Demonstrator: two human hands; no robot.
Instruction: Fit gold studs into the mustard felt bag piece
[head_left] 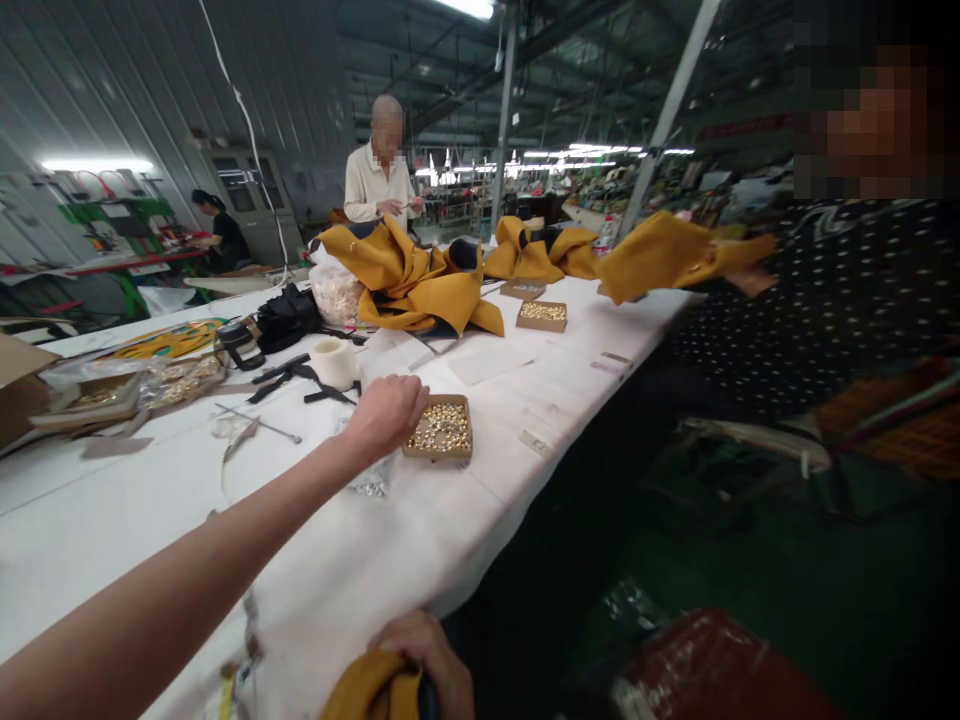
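Note:
My left hand (386, 412) reaches across the white table (112, 520) to the left rim of a small cardboard box of gold studs (441, 428). Its fingers are curled at the box edge, and what they pinch, if anything, is hidden. At the bottom edge of the view, my right hand (426, 655) is closed on a bunch of mustard-yellow fabric (367, 690) just off the table's near edge.
A mustard fabric pile (409, 275) lies further along the table with two more stud boxes (541, 315), a white tape roll (334, 362), black scissors (281, 375) and a black bag (289, 315). A seated person at right (825, 300) holds out mustard cloth (667, 255). Another person (379, 180) stands at the far end.

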